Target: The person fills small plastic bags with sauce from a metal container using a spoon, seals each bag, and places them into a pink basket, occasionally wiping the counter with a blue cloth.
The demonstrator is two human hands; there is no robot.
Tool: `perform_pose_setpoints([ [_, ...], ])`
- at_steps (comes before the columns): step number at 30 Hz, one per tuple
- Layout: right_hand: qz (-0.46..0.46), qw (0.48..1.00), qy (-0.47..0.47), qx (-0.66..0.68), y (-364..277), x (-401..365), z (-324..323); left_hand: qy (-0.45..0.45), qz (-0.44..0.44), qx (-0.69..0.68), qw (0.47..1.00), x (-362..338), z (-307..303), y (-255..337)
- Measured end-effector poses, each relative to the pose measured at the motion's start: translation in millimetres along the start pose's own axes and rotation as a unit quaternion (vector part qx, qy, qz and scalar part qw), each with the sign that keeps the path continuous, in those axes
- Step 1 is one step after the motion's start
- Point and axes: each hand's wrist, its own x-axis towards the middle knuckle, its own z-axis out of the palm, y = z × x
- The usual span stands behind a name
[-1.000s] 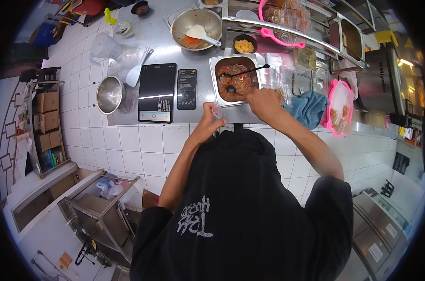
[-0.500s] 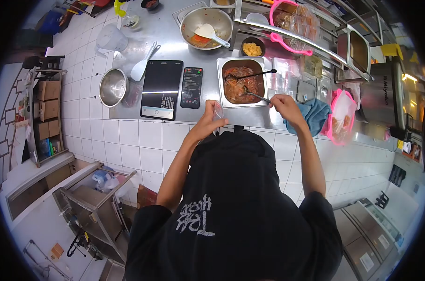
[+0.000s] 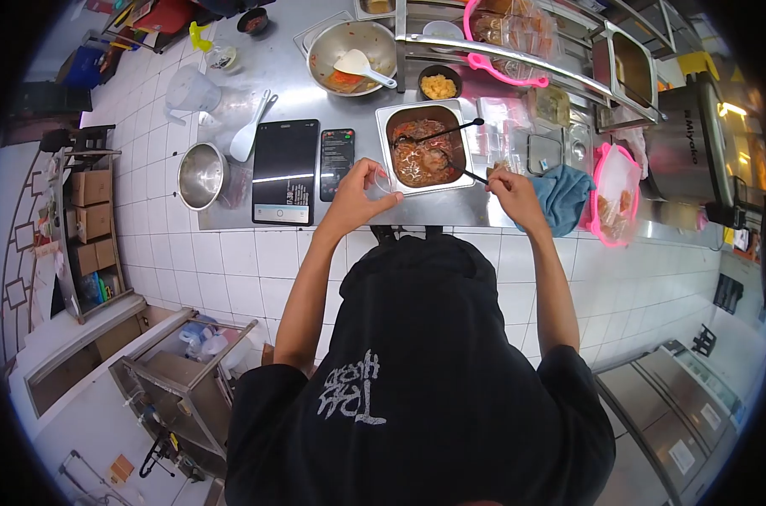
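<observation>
My right hand is closed round the dark handle of a ladle. Its bowl sits in the reddish-brown chunky sauce inside a square metal pan. A second black-handled ladle rests in the same pan, its handle over the right rim. At the pan's front left corner, my left hand grips a small clear plastic bag, its mouth held rounded between thumb and fingers. Left of the pan lie a phone and a tablet, the phone right by my left hand.
A wok-like bowl with a white paddle stands behind. Near it is a black bowl of yellow food. A blue cloth and pink basket lie right; a steel bowl stands left. A metal shelf rail overhangs the back.
My left hand has raised the bag slightly, closer to the pan's front left corner. The held ladle's bowl has shifted within the sauce and shows a scoop of food. The view has shifted slightly.
</observation>
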Motion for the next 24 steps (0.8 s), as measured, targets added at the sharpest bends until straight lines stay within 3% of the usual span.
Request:
perform_pose_setpoints([
  [3, -0.018, 0.998, -0.015, 0.05, 4, 0, 1, -0.007, 0.021, 0.033, 0.999, 6, -1, 6],
  [6, 0.055, 0.991, -0.026, 0.118, -18, -5, -8, -0.008, 0.062, 0.044, 0.997, 17, 0, 6],
  [8, 0.157, 0.97, -0.069, 0.173, -18, -5, -11, -0.009, 0.085, 0.086, 0.993, 26, -1, 4],
  [14, 0.161, 0.941, -0.09, 0.282, -45, -9, -37, -0.041, 0.122, 0.192, 0.973, 57, -8, 12],
  [22, 0.13, 0.952, -0.096, 0.259, -92, -10, -81, -0.048, 0.119, 0.138, 0.982, 68, 1, 40],
  [24, 0.092, 0.985, -0.09, 0.117, -104, -7, -86, -0.041, 0.159, 0.149, 0.975, 71, 1, 44],
])
